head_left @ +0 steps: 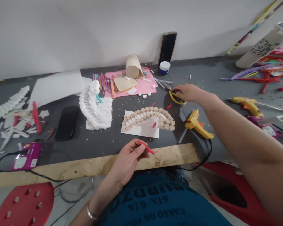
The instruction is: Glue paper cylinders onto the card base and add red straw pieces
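Near the table's front edge, my left hand pinches a thin red stick, perhaps rolled paper. Farther out, my right hand curls over the handles of scissors with yellow loops; the blades point toward the back left, and its fingertips are partly hidden. Between the hands lies an arch of small tan rolls on white card, with a short red piece on it. A yellow glue gun rests right of the arch, below my right forearm.
A white textured model and a phone lie left. Behind are pink sheets, a tan paper roll, a blue jar and a leaning phone. Another glue gun and pipe cleaners are right.
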The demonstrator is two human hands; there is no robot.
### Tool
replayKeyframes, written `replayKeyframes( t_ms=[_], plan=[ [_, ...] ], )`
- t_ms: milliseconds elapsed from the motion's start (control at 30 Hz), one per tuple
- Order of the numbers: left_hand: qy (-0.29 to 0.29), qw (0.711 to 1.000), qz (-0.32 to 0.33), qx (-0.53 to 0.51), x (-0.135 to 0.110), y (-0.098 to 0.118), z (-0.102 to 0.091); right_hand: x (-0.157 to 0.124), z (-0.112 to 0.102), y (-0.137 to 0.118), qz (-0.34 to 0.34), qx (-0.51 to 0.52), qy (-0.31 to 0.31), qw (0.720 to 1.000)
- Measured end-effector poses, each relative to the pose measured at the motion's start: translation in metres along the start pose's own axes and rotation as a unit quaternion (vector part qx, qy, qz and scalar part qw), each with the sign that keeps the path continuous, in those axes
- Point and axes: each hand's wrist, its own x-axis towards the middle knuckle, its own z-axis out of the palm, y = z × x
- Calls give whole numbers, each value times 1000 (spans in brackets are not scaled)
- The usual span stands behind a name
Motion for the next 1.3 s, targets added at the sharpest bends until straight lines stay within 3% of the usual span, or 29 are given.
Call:
replayKeyframes(
  t_ms=[67, 167, 300, 400, 533, 633, 700, 800, 900, 967, 1100, 1300],
  plan=[
    [19, 998, 25, 48, 2, 2, 0, -27, -13, -18, -27, -17, 0, 999],
    [44, 990, 53, 124, 8, 4, -2, -99, -25, -54, -64, 9, 62, 996],
    [26, 976, 69, 203, 20, 3, 1, -189, -6, -97, -91, 140, -142, 976],
    [4, 957, 89, 277, 26, 1, 10, -214, 18, -111, -54, 153, -163, 973],
    [2, 928, 120, 353, 26, 0, 18, -213, 37, -108, -4, 197, -147, 969],
    [32, 889, 186, 418, 29, 1, 9, -214, 48, -92, 13, 218, -128, 968],
    [87, 834, 262, 477, 37, 3, -7, -214, 57, -74, 24, 222, -106, 969],
    [166, 730, 359, 557, 56, 6, -36, -209, 68, -45, 26, 204, -63, 977],
    [182, 671, 390, 604, 75, 8, -56, -197, 73, -25, 26, 195, -21, 980],
    [182, 642, 399, 629, 82, 8, -60, -186, 73, -19, 33, 193, -1, 981],
    [170, 620, 423, 639, 80, 7, -46, -166, 75, -14, 59, 218, 0, 974],
    [78, 651, 349, 669, 74, -13, -12, -130, 84, 5, 59, 220, 18, 974]
  ],
)
